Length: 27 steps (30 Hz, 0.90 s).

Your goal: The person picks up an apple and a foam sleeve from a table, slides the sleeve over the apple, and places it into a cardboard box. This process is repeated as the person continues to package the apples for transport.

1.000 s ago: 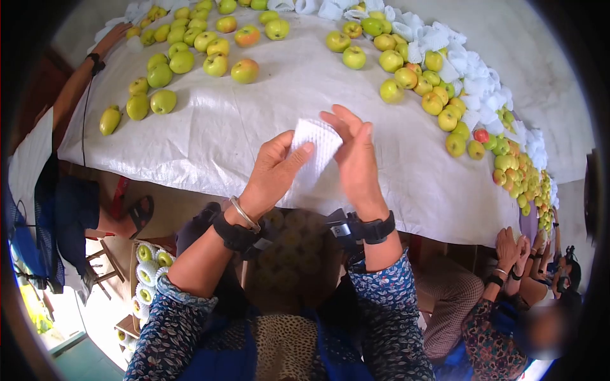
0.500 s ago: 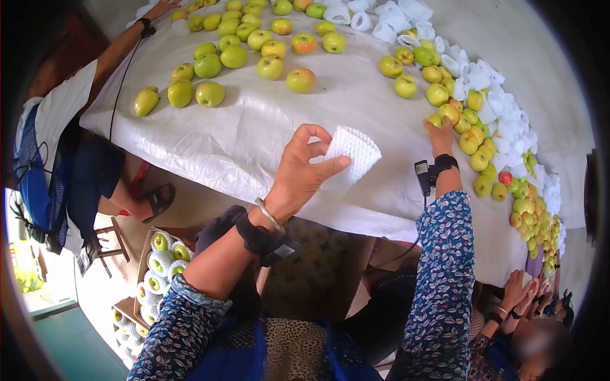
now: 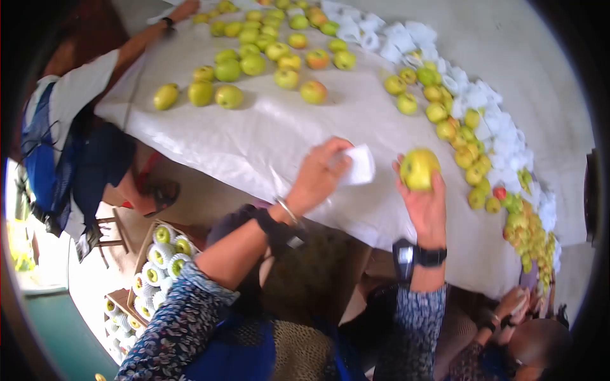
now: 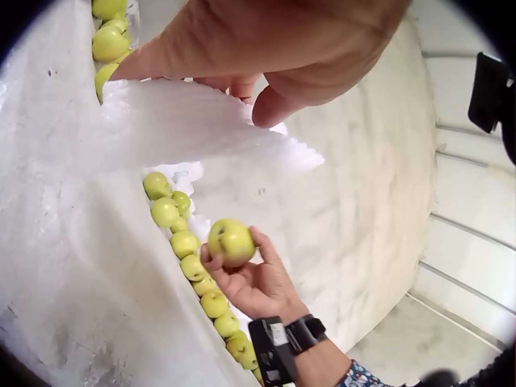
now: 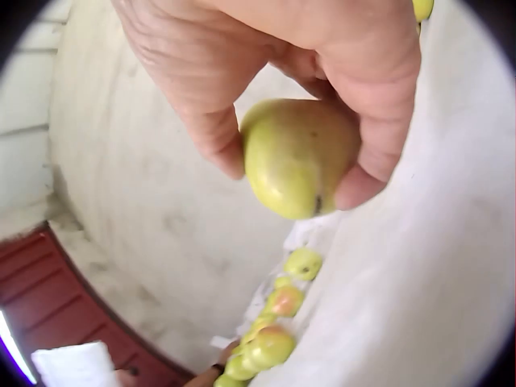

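Palm-up, right hand round apple

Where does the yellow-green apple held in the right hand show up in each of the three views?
Head: the apple sits right of centre, held in the right hand, beside the white foam net.
Left wrist: the apple is at lower centre, below the net.
Right wrist: it fills the upper centre.
Shared landmark: the row of apples on the white cloth.

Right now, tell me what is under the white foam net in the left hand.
Under the white foam net, gripped by the left hand, only the white table cover shows. The patch directly beneath the net and the fingers is hidden.
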### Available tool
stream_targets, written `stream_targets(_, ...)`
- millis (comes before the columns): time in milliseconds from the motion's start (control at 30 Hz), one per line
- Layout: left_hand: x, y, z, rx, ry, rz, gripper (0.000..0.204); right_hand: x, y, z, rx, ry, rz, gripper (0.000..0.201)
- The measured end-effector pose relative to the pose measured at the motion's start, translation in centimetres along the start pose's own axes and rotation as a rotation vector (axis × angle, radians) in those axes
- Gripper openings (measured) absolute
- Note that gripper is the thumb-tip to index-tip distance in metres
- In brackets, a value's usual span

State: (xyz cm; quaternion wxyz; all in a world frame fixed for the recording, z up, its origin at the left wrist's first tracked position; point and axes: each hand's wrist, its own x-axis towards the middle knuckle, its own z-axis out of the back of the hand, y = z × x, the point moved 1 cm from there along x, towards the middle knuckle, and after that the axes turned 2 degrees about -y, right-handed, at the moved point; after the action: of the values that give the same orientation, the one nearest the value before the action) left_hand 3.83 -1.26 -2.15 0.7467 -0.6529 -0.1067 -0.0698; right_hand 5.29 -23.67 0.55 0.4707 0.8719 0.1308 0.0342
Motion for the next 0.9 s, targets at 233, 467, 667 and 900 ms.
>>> stream_targets(233, 0.4, -1.5, -1.5, 0.253, -0.014, -0.244, 0.020, -3.0, -2.5, -0.7, 0.151, -0.056, -0.156, 0.060)
stream_targets(467, 1.8, -0.1, -0.6, 0.350, -0.045, -0.119, 0.023, -0.4, -2.7, -3.4, 0.461, 0.015, -0.237, 0.056)
stream_targets(667, 1.7, 0.0, -0.4, 0.215, 0.012, -0.109, 0.023, 0.0, -5.6, -3.4, 0.371, -0.077, -0.279, 0.056)
stream_targets(900, 1.9, 0.0, 1.9, -0.059, 0.071, 0.079, 0.023, 0.6, -6.4, -5.1, 0.385, -0.078, -0.275, 0.052)
